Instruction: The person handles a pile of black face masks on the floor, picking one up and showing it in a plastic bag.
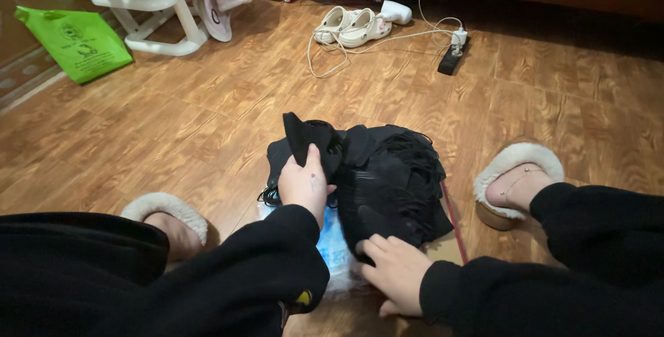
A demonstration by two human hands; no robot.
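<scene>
Black garments partly gathered on the wooden floor (173, 123).
Left hand (302, 183) pinches a lifted black cloth flap (304, 138); right hand (394, 268) lies flat, open, on the black pile (394, 178); pile still rumpled.

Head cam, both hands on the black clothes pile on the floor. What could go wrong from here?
1. The left hand pinches only a corner of the small black cloth piece; that grip may slip.
2. The fringed black knit garment has loose tassels that could snag the right hand.
3. The pile overhangs the light blue plastic packet and might slide off onto the wooden floor.
</scene>
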